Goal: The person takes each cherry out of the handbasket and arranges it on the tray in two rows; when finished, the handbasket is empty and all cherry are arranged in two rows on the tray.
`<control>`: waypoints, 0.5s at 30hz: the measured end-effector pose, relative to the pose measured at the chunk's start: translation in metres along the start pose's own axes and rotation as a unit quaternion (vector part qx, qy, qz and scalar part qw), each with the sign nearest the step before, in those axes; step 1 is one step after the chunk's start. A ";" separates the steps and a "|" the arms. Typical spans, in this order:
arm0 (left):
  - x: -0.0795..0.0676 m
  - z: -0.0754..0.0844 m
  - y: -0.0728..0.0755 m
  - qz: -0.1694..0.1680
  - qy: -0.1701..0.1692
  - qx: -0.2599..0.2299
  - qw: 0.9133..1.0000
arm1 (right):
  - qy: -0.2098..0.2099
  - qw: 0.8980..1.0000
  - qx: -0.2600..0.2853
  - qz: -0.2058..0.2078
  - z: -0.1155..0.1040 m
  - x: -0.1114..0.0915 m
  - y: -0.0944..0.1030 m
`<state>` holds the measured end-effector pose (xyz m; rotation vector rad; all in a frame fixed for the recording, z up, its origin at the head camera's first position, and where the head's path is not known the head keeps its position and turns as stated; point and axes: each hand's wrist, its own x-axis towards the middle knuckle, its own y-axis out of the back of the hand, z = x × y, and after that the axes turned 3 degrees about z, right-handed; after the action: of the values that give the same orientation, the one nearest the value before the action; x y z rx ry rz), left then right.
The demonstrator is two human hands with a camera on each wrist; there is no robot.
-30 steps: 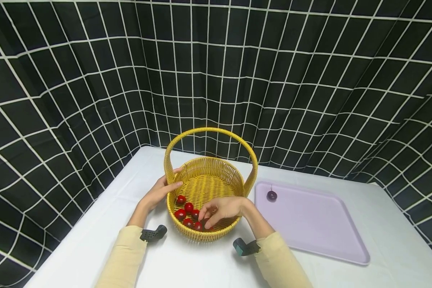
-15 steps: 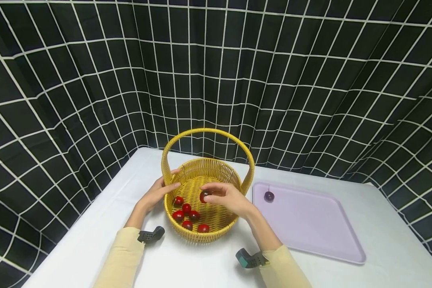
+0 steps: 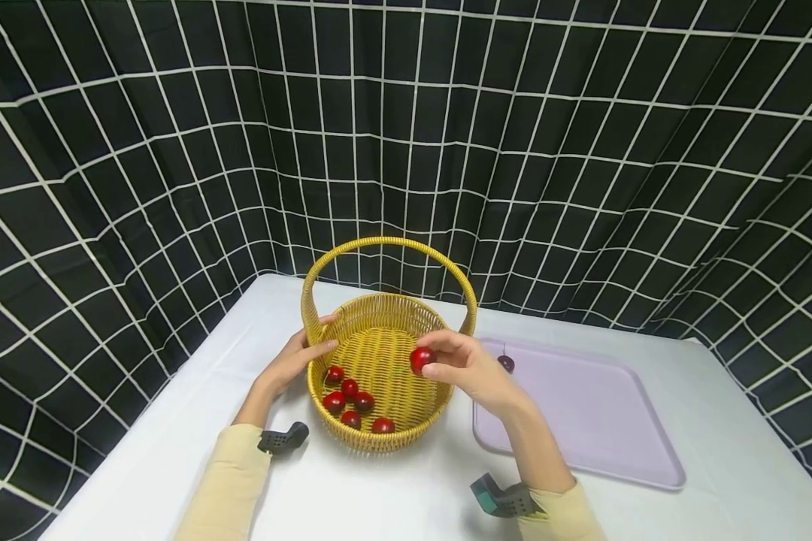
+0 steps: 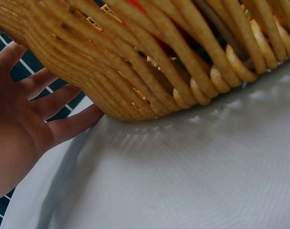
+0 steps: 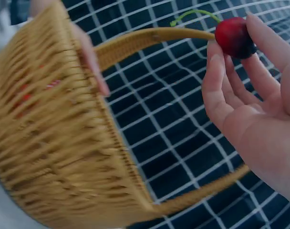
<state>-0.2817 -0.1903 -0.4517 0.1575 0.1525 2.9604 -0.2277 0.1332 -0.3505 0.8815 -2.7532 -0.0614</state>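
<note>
My right hand (image 3: 474,368) pinches a red cherry (image 3: 421,361) between thumb and fingertips, above the right side of the yellow wicker basket (image 3: 379,443). In the right wrist view the held cherry (image 5: 234,37) shows a dark underside and a curved green stem. With its thumb over the rim and its fingers along the outer wall, my left hand (image 3: 296,362) holds the basket's left side. The left wrist view shows the left hand (image 4: 35,105) with spread fingers against the weave. Several red cherries (image 3: 349,388) lie in the basket's near left part.
To the right of the basket lies a pale purple tray (image 3: 595,406). A dark cherry (image 3: 506,364) sits near its far left corner, partly hidden by my right hand. The tall basket handle (image 3: 389,241) arches overhead. A black gridded curtain (image 3: 406,135) hangs behind the white table (image 3: 352,496).
My right hand has picked a cherry out of the basket's near part, lifted it and moved it right toward the rim. My left hand has stayed on the basket.
</note>
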 end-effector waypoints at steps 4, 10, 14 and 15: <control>0.002 0.002 -0.002 -0.003 -0.005 -0.001 1.000 | 0.040 0.999 0.019 -0.004 -0.008 -0.011 0.016; 0.001 0.001 -0.002 -0.001 0.005 -0.001 1.000 | 0.087 0.996 0.024 0.017 -0.014 -0.026 0.042; 0.000 0.001 -0.002 0.004 0.009 0.005 1.000 | 0.111 0.992 0.047 0.041 -0.018 -0.035 0.057; 0.000 0.001 -0.002 0.005 0.009 0.005 1.000 | 0.113 0.991 0.058 0.047 -0.018 -0.037 0.060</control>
<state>-0.2807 -0.1878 -0.4505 0.1343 0.1706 2.9720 -0.2280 0.2041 -0.3345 0.7335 -2.6007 0.2050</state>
